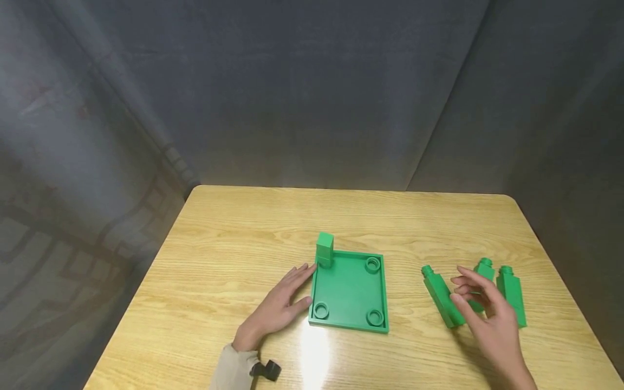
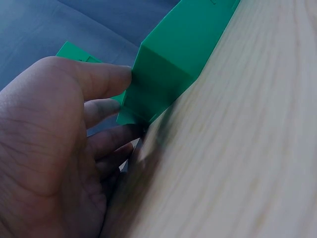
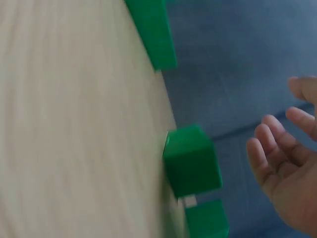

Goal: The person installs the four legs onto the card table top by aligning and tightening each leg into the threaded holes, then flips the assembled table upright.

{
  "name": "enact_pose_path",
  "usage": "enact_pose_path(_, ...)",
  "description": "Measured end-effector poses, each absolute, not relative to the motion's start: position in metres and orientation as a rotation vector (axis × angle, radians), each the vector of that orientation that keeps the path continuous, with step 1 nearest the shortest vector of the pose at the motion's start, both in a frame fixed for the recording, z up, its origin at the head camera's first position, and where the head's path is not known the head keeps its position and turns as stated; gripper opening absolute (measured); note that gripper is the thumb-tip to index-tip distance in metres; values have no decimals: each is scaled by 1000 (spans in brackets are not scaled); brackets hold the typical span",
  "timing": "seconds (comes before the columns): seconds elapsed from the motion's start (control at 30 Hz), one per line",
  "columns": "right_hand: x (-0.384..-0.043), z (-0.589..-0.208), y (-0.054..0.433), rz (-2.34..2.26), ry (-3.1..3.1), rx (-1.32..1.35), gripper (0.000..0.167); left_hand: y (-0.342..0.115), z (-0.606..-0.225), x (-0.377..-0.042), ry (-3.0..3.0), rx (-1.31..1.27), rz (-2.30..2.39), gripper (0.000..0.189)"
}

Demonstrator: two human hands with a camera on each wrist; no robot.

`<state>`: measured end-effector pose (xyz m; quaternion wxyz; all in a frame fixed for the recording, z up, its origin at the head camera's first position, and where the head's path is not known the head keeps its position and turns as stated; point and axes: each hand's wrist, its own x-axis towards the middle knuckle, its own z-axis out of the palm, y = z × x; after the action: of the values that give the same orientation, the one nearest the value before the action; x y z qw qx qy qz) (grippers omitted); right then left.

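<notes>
Green square plastic-looking tray (image 1: 348, 290), ring-socketed | on glossy wood-grain table (image 1: 244, 244) | left hand (image 1: 276, 307): straight fingers touching tray's side | right hand (image 1: 491, 320): thumb and fingers apart, near green rectangular blocks (image 1: 440, 295) with ringed necks

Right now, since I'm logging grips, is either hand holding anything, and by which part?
Nothing is gripped: the left hand only touches the green tray at its left edge; the right hand is empty.

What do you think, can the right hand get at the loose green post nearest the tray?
Probably yes: the right hand is close to that green post, seems to hold nothing, and I see nothing standing between them.
</notes>
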<state>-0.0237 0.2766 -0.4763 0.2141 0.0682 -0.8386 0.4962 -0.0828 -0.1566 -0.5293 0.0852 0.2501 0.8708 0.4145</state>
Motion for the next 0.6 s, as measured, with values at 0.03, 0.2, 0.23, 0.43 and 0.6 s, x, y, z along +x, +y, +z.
enact_pose_path(0.03, -23, -479, 278, 1378, -2328, 175, 67, -157, -529, -83, 2598, 746, 1234, 69)
enact_pose_path(0.2, -20, -492, 283, 1346, -2344, 100, 74, -157, -527, -83, 2599, 747, 1220, 69)
enact_pose_path(0.23, -18, -495, 284, 1332, -2351, 84, 75, -156, -527, -83, 2599, 746, 1216, 69)
enact_pose_path(0.43, -17, -506, 285, 1121, -2431, 85, 87, -156, -527, -83, 2607, 754, 1203, 69)
enact_pose_path(0.6, -19, -507, 286, 966, -2523, 103, 89, -156, -528, -83, 2604, 752, 1217, 70)
